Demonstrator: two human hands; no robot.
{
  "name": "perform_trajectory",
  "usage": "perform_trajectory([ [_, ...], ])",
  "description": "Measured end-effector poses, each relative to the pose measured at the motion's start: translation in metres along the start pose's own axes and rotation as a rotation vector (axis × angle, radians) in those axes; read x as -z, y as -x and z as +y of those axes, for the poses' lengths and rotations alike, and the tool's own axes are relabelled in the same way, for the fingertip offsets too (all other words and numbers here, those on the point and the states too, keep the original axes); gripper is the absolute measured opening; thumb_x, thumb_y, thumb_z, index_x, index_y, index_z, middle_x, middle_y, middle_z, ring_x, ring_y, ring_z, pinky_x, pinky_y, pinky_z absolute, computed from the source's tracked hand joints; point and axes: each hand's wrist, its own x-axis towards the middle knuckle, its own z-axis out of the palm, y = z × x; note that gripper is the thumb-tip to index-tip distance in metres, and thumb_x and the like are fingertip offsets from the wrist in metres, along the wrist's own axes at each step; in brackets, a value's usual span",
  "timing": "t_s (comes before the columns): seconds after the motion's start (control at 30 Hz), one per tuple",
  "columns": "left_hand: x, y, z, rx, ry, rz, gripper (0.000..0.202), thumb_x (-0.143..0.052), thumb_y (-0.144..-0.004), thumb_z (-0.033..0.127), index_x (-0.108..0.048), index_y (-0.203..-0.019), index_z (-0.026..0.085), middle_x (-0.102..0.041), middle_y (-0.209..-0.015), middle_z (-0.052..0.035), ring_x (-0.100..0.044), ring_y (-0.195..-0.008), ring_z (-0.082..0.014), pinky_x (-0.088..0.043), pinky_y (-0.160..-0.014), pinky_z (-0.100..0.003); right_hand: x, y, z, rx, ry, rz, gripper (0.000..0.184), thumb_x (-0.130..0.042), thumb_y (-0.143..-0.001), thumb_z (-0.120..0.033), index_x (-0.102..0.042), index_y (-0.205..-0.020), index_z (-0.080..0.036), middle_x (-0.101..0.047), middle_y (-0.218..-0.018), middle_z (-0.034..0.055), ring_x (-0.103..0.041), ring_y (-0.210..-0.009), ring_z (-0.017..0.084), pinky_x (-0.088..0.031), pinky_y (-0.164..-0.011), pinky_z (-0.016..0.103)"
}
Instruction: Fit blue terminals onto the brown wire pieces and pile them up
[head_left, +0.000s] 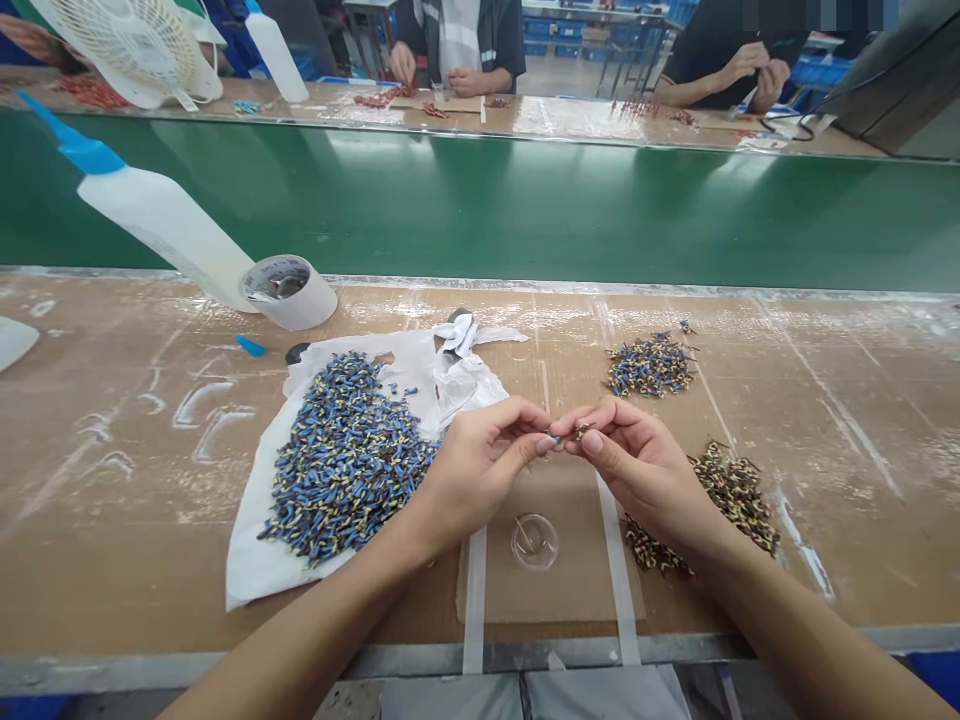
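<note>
Two bare arms come in from the bottom. No sleeves show on them. The left hand [480, 465] and the right hand [637, 465] wear no gloves, rings or watch. The fingernails are short and plain.

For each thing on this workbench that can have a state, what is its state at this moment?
left hand: fingertips pinched on a small blue part
right hand: pinched on a small dark part
white plastic bag: opened flat, heaped with blue parts
squeeze bottle: tilted, blue nozzle on
tape roll: lying flat
small clear dish: upright, nearly empty
fan: cannot tell if running
</note>
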Motion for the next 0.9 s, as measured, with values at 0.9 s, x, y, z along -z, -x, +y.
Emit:
perform_trajectory([
  [0.9, 0.003, -0.001, -0.013, -0.350, -0.484, 0.175, 0.016, -0.057, -0.089, 0.011, -0.070, -0.098, 0.011, -0.069, -0.081, -0.0053, -0.062, -0.072, -0.0133, -0.049, -0.066, -0.026, -0.001, 0.001, 0.000, 0.035, 0.200, 0.105, 0.003, -0.064, -0.089, -0.022, -0.064, -0.086, -0.021, -0.069, -0.105, 0.0049, -0.065, -0.092, 0.015, -0.051, -0.081, 0.028],
])
